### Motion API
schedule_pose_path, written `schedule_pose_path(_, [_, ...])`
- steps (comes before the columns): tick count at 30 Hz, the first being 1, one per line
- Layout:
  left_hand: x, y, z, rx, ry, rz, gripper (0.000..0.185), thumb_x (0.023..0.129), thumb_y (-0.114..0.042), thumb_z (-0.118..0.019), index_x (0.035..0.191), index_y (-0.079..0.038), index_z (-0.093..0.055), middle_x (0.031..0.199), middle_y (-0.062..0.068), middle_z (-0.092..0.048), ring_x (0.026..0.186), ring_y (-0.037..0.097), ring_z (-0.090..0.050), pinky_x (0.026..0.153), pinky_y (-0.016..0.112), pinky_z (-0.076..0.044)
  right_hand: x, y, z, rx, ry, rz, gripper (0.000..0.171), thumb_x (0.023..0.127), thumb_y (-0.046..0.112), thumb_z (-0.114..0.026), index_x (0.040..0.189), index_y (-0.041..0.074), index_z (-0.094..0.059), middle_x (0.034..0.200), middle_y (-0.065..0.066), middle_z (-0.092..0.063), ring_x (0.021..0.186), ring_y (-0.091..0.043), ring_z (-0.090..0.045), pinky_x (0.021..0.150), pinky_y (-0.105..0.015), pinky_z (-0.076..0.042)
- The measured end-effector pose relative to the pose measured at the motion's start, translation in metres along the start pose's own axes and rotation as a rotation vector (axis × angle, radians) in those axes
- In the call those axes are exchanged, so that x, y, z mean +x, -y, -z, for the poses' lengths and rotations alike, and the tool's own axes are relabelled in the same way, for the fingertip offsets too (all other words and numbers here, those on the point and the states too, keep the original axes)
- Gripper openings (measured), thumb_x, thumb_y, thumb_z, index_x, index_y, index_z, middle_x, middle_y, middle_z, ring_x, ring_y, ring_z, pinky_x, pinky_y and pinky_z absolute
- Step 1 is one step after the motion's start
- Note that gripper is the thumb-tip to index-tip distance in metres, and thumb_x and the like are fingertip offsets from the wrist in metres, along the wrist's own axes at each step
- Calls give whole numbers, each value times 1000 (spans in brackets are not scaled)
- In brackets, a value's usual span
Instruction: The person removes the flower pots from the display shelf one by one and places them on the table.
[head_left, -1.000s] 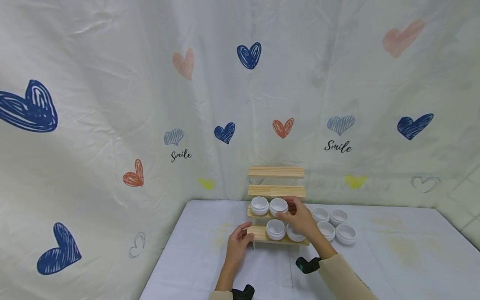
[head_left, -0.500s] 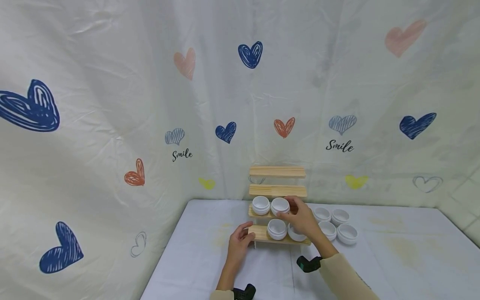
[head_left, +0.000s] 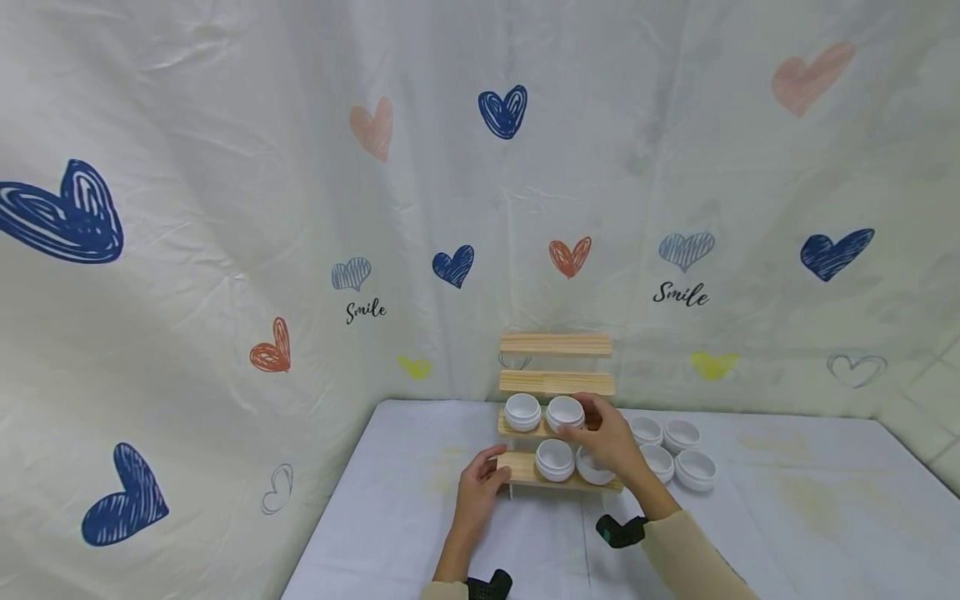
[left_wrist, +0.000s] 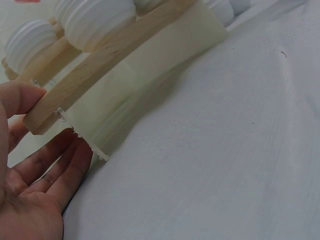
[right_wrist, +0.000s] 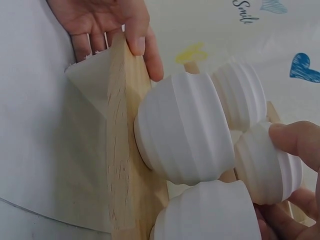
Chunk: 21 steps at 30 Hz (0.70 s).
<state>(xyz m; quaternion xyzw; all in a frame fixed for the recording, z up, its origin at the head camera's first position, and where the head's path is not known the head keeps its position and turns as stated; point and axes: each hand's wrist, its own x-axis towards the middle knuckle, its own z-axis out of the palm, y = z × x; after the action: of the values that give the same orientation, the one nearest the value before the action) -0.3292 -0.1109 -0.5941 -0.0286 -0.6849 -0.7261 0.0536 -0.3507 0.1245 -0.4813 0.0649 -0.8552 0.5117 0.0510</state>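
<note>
A tiered display stand has wooden shelves (head_left: 555, 382) on clear supports. My left hand (head_left: 477, 487) grips the left end of its lowest shelf (left_wrist: 90, 75), thumb on the board and several fingers down by the clear leg. On the second shelf sits a ridged white bowl (head_left: 522, 412). Beside it my right hand (head_left: 606, 435) holds another white bowl (right_wrist: 267, 162) between thumb and fingers, right at that shelf. The lowest shelf carries a white bowl (head_left: 555, 460) near its middle and a second bowl (head_left: 594, 467) toward the right, partly behind my right hand.
Several white bowls (head_left: 695, 471) stand grouped on the white-covered table (head_left: 780, 533) to the right of the stand. Behind the stand hangs a pale curtain (head_left: 465, 183) printed with hearts. Above the bowls, the two upper shelves carry nothing.
The bowl in my right hand has shifted slightly right, widening the gap to the bowl beside it. My left hand keeps its grip on the lowest shelf.
</note>
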Motion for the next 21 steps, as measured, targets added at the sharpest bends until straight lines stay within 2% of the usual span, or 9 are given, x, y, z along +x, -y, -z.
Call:
schedule_pose_path(9, [-1, -1, 0, 6, -5, -2, 42, 94, -9, -69, 135, -3, -63, 113, 14, -72, 94, 12, -65, 80, 20, -56, -1, -1, 2, 25, 9, 4, 70, 87, 31, -82, 146, 8, -51, 132, -17, -62, 114, -28, -62, 95, -34, -52])
schedule_pose_path(17, [-1, 1, 0, 3, -8, -11, 41, 94, -8, -68, 135, -3, -63, 114, 14, -72, 94, 12, -65, 80, 20, -56, -1, -4, 5, 44, 14, 30, 71, 87, 31, -82, 146, 7, -51, 132, -18, -62, 113, -26, -61, 87, -19, -50])
schedule_pose_path(21, [-1, 0, 0, 2, -4, -10, 41, 94, -9, -69, 135, -4, -63, 114, 14, -71, 95, 12, -65, 80, 20, -56, -1, -5, 7, 60, 13, 37, 71, 88, 30, -81, 147, 7, -50, 135, -18, -61, 116, -28, -62, 91, -21, -52])
